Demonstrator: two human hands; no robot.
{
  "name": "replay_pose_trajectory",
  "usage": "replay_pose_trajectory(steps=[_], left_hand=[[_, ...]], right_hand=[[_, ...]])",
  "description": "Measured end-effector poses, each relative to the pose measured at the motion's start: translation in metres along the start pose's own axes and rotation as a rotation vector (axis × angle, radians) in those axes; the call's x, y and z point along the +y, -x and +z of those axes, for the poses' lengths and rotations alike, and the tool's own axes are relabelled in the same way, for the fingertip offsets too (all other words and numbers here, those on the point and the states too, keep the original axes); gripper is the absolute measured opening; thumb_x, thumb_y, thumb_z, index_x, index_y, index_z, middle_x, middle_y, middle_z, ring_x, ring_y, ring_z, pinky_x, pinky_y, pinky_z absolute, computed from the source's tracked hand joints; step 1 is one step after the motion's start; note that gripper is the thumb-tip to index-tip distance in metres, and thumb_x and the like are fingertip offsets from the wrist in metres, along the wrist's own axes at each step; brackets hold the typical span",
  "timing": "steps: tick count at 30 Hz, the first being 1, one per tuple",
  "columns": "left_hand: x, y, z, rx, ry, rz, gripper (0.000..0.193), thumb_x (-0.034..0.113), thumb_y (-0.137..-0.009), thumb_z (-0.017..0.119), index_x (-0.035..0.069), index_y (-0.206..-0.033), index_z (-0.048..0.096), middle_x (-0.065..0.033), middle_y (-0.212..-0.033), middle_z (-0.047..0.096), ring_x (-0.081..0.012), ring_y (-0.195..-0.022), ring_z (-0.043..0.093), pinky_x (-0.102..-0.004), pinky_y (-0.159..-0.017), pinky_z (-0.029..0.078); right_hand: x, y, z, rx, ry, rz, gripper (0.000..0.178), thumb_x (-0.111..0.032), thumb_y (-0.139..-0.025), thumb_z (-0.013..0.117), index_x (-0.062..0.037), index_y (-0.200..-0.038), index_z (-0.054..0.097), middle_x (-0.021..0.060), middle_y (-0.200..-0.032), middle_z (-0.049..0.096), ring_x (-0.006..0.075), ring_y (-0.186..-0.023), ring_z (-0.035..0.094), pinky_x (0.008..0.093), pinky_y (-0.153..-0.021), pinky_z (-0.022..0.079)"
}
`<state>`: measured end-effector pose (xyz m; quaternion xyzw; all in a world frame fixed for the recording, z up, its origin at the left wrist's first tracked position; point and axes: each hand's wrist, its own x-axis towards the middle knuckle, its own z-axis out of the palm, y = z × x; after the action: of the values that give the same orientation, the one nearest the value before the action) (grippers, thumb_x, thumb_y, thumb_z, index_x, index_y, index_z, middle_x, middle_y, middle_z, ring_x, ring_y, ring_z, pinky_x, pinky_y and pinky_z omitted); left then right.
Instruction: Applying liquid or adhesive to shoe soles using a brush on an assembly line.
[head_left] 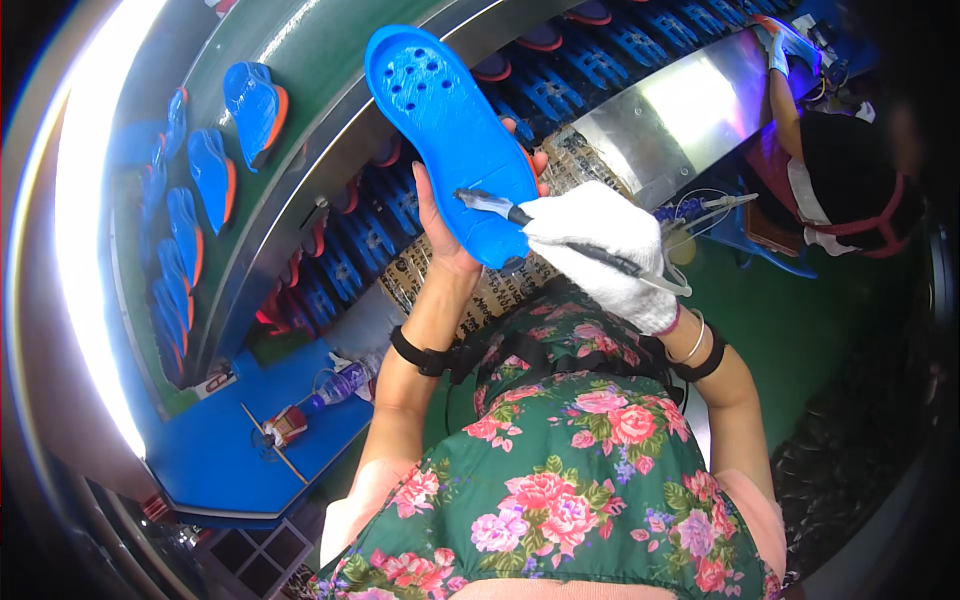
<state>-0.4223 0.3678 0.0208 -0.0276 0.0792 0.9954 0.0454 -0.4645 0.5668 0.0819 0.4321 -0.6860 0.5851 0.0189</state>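
Observation:
A blue shoe sole [452, 135] with a cluster of round holes near its far end is held up in front of me. My bare left hand [443, 222] grips it from beneath and from the side, with fingertips showing past its right edge. In a white knit glove, my right hand [600, 245] is closed around a thin dark brush [484, 202]. The pale, wet-looking brush head touches the sole's upper face near the end closest to me. A clear tube runs from the rear of the brush beside my wrist.
Blue soles with orange edges [212, 180] lie on a green curved surface at left. Behind a metal rail, more blue soles [345, 255] stand in rows. A taped cardboard piece [495, 300] lies below my hands. A blue table [230, 460] holds a bottle [340, 385]. A co-worker [850, 180] works at right.

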Motion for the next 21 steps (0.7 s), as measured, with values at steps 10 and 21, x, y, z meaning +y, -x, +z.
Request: replay_pose_trajectory(steps=[10,21], left_hand=[[0.016,-0.005,-0.004,-0.101,-0.072,-0.059,0.114,0.071,-0.084,0.067,0.002,-0.163,0.021,-0.0243,-0.157,0.041,-0.0481,-0.127,0.058,-0.0572,-0.096,0.058],[0.026,-0.008,-0.013,-0.152,-0.091,-0.304,0.107,0.057,-0.085,0.071,-0.002,-0.161,0.025,-0.0281,-0.154,0.042,-0.0506,-0.126,0.058,-0.0563,-0.102,0.056]], right_hand=[[-0.002,0.013,0.003,-0.017,-0.141,0.171,0.027,-0.005,-0.082,0.081,-0.0095,-0.109,0.079,0.0096,-0.104,0.077,0.0267,-0.089,0.073,0.0376,-0.079,0.059],[-0.011,0.016,0.001,-0.043,-0.17,0.198,0.018,0.001,-0.08,0.082,-0.0048,-0.096,0.079,0.0128,-0.099,0.078,0.0251,-0.089,0.075,0.0361,-0.079,0.059]])
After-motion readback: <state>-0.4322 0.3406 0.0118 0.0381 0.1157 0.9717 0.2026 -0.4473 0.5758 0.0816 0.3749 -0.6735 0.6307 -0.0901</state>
